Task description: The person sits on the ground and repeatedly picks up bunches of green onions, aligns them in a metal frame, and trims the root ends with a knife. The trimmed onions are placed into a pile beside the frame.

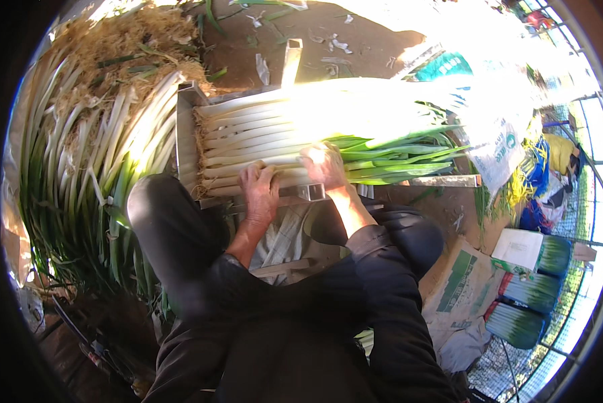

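Observation:
In front of me a layer of long green onions (251, 146) lies side by side in a metal frame (185, 133). Their root ends meet the frame's upright plate on the left, and the green leaves (397, 156) point right. My left hand (259, 194) curls over the nearest white stalks, close to the frame's front edge. Farther right, my right hand (325, 163) has its fingers bent around stalks where white turns to green. The fingertips of both hands are partly hidden among the stalks. Strong sunlight washes out the far side of the layer.
A large heap of untrimmed green onions (95, 151) lies to my left, roots away from me. Square metal tubes (291, 60) stick out of the frame. Right of me are a flattened carton (462, 287), packed onion bundles (515, 322) and a white printed sack (497, 156).

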